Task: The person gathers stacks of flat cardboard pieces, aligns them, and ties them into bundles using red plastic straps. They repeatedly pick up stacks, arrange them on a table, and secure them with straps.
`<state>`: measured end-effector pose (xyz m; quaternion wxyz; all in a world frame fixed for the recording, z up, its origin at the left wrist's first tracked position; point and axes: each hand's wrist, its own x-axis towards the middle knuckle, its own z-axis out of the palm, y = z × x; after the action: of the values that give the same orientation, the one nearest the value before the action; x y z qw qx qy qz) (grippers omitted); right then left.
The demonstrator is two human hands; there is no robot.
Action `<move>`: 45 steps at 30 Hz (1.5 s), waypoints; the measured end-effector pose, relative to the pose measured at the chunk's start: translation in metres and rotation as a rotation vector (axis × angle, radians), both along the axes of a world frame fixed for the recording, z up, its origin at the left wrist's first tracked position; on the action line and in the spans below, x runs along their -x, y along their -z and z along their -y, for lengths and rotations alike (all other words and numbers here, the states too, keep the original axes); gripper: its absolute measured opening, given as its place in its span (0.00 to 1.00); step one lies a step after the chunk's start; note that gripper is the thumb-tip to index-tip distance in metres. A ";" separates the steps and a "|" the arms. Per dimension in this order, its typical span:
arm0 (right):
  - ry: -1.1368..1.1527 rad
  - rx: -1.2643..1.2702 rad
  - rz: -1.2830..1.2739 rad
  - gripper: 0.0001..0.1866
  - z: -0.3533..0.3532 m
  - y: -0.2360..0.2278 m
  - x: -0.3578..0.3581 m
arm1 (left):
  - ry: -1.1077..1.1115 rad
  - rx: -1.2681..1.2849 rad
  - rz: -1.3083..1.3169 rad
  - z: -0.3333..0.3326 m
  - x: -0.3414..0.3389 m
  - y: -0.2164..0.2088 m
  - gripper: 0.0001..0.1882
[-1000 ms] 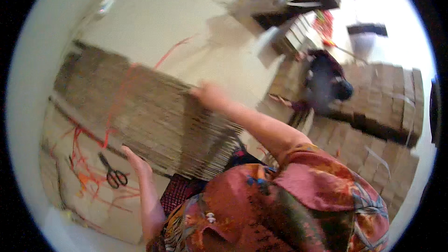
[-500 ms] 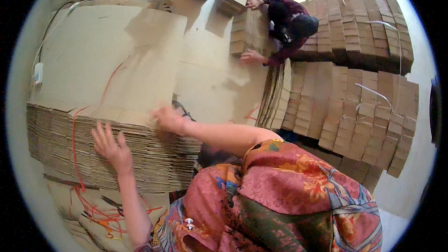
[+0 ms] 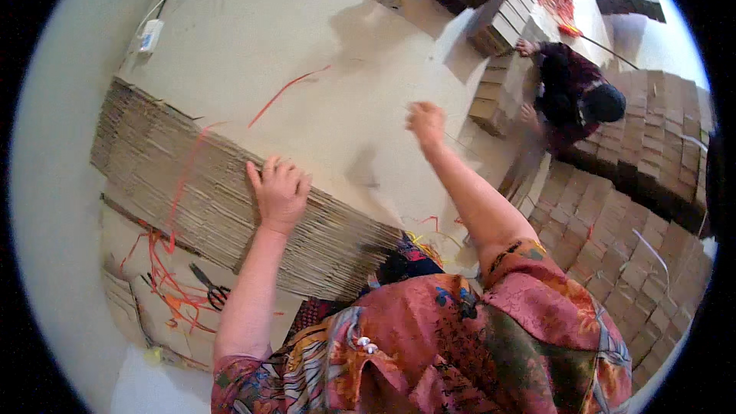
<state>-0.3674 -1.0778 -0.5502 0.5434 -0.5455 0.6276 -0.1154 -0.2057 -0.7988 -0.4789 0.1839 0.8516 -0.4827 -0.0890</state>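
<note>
A thick stack of flat cardboard sheets (image 3: 165,142) lies before me, its layered edges facing my body. My left hand (image 3: 280,193) rests on those edges near the middle, its fingers spread. Out to the right, my right hand (image 3: 425,123) is raised with the arm stretched away from me. Its fingers are curled in and slightly blurred; whether anything is in them is hidden. Red strap (image 3: 182,184) runs across the stack's left part, and a loose red strap piece (image 3: 287,96) shows on the pale surface beyond.
Black-handled scissors (image 3: 211,287) and tangled red strapping (image 3: 165,280) lie at the near left. On the right, a person (image 3: 579,96) in dark clothes bends among bundled cardboard stacks (image 3: 606,230). A white plastic box with a cable (image 3: 151,36) is at the far left.
My view has turned, so the stack now slants down to the right. My right hand has left the stack's right end and reaches outward. My left hand lies farther right along the edges.
</note>
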 end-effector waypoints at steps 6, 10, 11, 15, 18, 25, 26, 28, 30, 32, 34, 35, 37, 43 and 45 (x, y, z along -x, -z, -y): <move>-0.383 -0.255 -0.088 0.17 -0.088 0.037 -0.203 | -0.021 0.043 -0.022 -0.003 0.000 0.004 0.05; -0.120 -0.264 -0.172 0.10 -0.133 0.066 -0.252 | -0.027 0.095 -0.118 -0.011 -0.002 0.004 0.05; -0.051 -0.208 -0.182 0.10 -0.140 0.087 -0.254 | -0.034 0.094 -0.121 -0.010 -0.002 0.003 0.05; -0.245 -0.003 -0.350 0.06 -0.122 0.157 -0.254 | -0.001 0.154 -0.164 0.000 0.001 0.002 0.04; -0.466 0.096 -0.253 0.06 -0.148 0.130 -0.245 | -0.054 0.137 -0.136 -0.011 0.001 0.003 0.04; 0.341 -0.551 0.518 0.07 -0.141 0.063 -0.190 | -0.078 0.118 -0.116 -0.010 0.002 -0.006 0.04; 0.362 -0.547 0.425 0.07 -0.128 0.056 -0.174 | -0.073 0.123 -0.111 -0.007 0.003 -0.008 0.04; 0.144 -0.413 0.327 0.07 -0.106 0.065 -0.144 | -0.061 0.123 -0.118 -0.003 0.001 -0.009 0.05; -0.038 -0.337 0.297 0.06 -0.101 0.066 -0.133 | -0.063 0.111 -0.118 -0.005 0.001 -0.005 0.05; -0.169 -0.325 0.330 0.09 -0.105 0.052 -0.132 | -0.069 0.082 -0.120 -0.008 0.001 -0.002 0.05; -0.447 -0.228 0.262 0.09 -0.117 0.027 -0.147 | -0.054 0.093 -0.107 -0.009 0.000 -0.001 0.05; -0.591 -0.181 0.232 0.09 -0.127 0.006 -0.157 | -0.053 0.093 -0.097 -0.010 -0.001 -0.003 0.05; -0.722 -0.067 0.313 0.07 -0.154 -0.042 -0.158 | -0.074 0.105 -0.157 -0.009 -0.002 -0.007 0.06; -1.218 0.113 0.471 0.04 -0.180 -0.113 -0.150 | -0.168 0.317 -0.254 -0.022 0.003 0.004 0.11; -1.371 0.097 0.491 0.04 -0.188 -0.128 -0.159 | -0.254 0.520 -0.399 -0.028 0.003 -0.005 0.13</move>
<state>-0.2083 -0.8901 -0.4222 0.5937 -0.7979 -0.0010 0.1041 -0.2090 -0.7713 -0.4736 0.4949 0.7955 -0.3339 -0.1041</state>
